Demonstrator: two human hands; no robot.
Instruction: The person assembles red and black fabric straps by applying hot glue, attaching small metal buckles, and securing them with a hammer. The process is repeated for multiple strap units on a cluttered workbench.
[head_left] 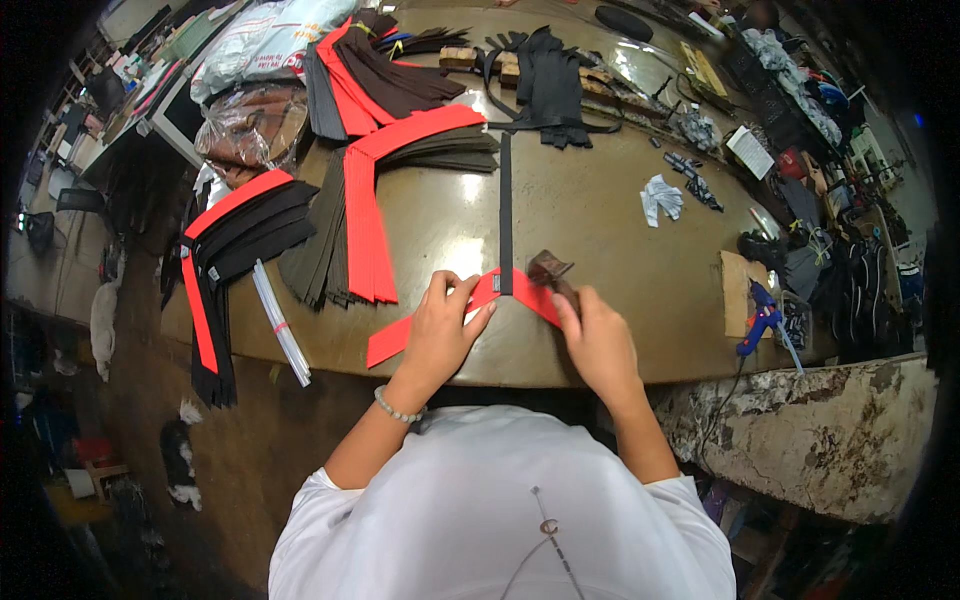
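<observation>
A bent red strip lies at the near edge of the table in front of me. A narrow black strap runs from its bend straight away across the table. A small grey label sits beside the strap's near end. My left hand holds the red strip down left of the bend, thumb and forefinger pressed on it. My right hand is closed around a hammer with a worn brown head. The head is tilted just right of the strap, over the red strip's right arm.
Stacks of red and dark strips fan out on the left, near a bundle of white rods. Black straps lie at the far side. A white glove and a blue glue gun are to the right.
</observation>
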